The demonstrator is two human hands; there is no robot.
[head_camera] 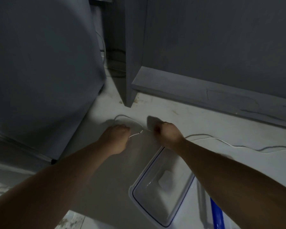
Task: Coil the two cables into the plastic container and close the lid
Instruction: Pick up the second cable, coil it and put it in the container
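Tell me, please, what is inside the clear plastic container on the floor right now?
The container looks empty: only its clear bottom shows, no coiled cable. The right forearm covers its far right corner, so that part stays unseen. The white cable lies outside on the floor.

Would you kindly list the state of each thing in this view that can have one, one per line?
left hand: closed around a white cable end.
right hand: closed on the cable.
white cable: uncoiled, trailing across the floor to the right.
plastic container: open, no cable inside.
blue-edged lid: off the container, lying beside it.
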